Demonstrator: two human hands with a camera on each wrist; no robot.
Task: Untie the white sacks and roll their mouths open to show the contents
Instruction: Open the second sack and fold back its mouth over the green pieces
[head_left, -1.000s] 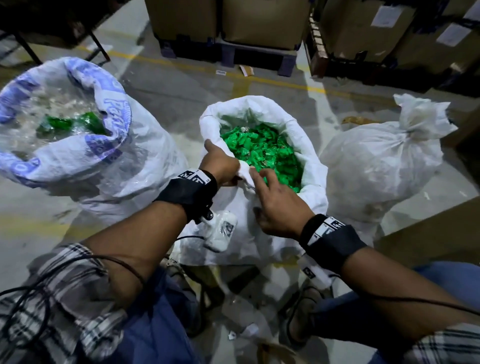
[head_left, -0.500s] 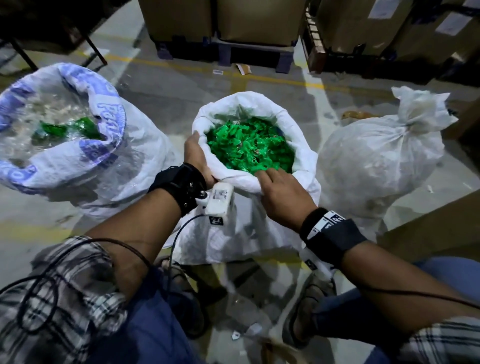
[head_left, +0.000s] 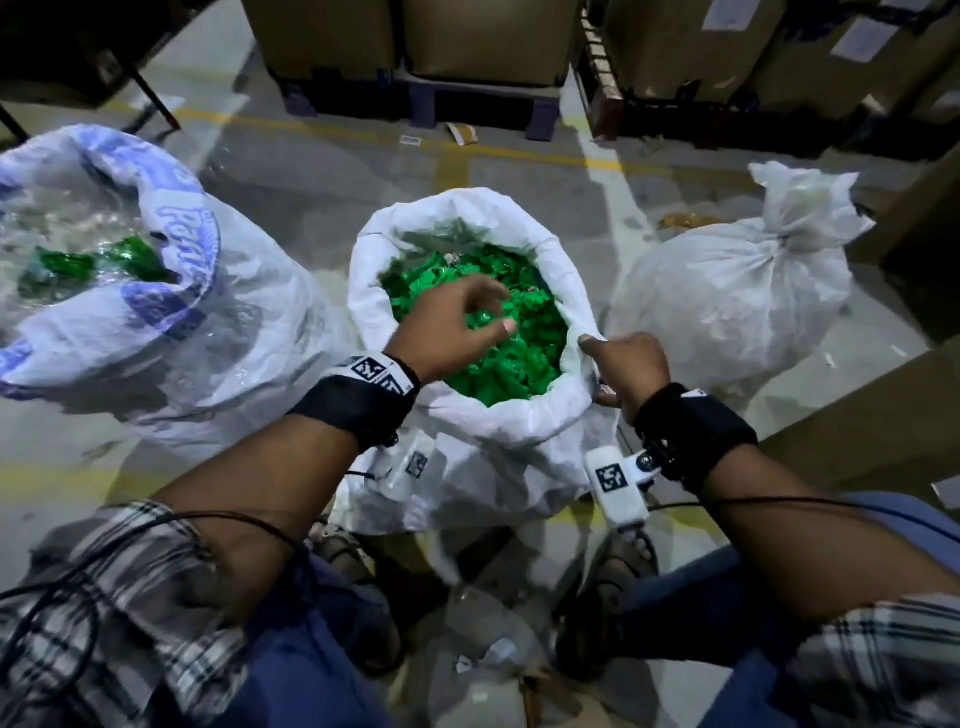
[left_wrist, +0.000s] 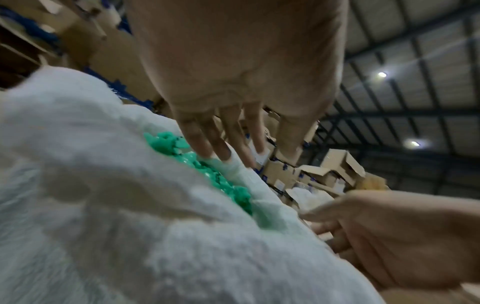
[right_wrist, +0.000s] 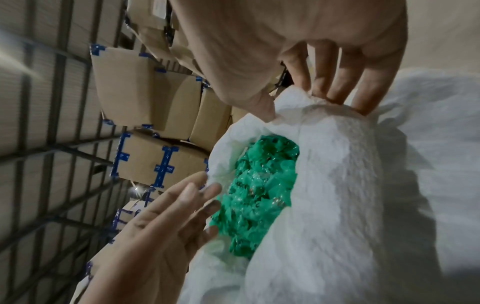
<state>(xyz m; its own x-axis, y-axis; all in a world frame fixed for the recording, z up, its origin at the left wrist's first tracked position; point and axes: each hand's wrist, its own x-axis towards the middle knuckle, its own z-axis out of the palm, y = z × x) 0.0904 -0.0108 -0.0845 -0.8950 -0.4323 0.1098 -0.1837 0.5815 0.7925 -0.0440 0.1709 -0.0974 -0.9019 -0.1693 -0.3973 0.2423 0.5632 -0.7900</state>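
Note:
The middle white sack (head_left: 519, 415) stands with its mouth rolled down over bright green plastic pieces (head_left: 524, 364). My left hand (head_left: 457, 322) hovers over the green pieces with straight, spread fingers (left_wrist: 228, 142) and holds nothing. My right hand (head_left: 623, 358) pinches the right side of the sack's rolled rim (right_wrist: 322, 107) between thumb and fingers (right_wrist: 335, 82). To the left, a blue-printed white sack (head_left: 171, 291) stands with its mouth rolled down over clear and green plastic. To the right is a white sack (head_left: 727, 301) tied shut at its neck (head_left: 789, 234).
Cardboard boxes on pallets (head_left: 467, 47) line the back across a yellow floor line. A brown cardboard surface (head_left: 872, 426) stands close on the right. My sandalled feet (head_left: 618, 571) and plastic litter (head_left: 493, 654) lie below the middle sack. Grey concrete floor lies between the sacks.
My left hand has let go of the sack's left rim and moved over the green pieces. My right hand has shifted from the near rim to the right rim.

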